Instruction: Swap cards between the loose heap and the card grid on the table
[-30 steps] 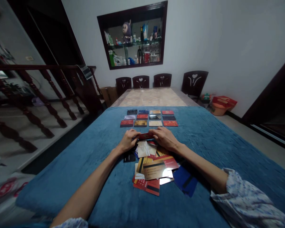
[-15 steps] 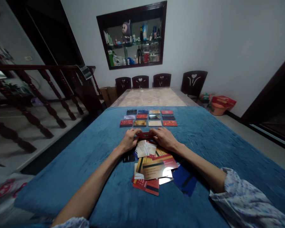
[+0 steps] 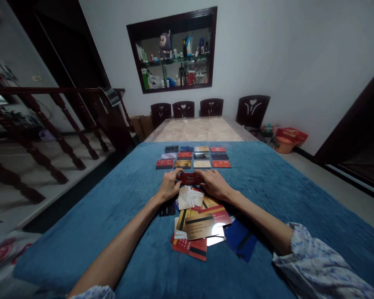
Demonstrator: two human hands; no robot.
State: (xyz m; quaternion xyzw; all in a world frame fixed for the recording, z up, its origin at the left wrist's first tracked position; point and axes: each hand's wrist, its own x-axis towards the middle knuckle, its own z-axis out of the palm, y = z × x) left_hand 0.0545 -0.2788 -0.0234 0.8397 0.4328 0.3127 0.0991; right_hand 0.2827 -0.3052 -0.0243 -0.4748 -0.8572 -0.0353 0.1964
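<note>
Between my two hands a dark red card stands tilted up, its long side facing me; whether it is one card or several together I cannot tell. My left hand pinches its left end, and my right hand grips the right end. Just below, a loose heap of cards spreads toward me: a cream card, a gold card, a red card and a blue card. A black card lies by my left wrist. Beyond my hands, small card stacks form three rows.
A blue cloth covers the near part of the table, with the bare stone-patterned tabletop behind. Several dark chairs stand at the far end. To the left runs a wooden railing.
The dark red card is tipped more upright, showing more of its face. Both hands keep hold of its ends. The whole view has shifted slightly.
</note>
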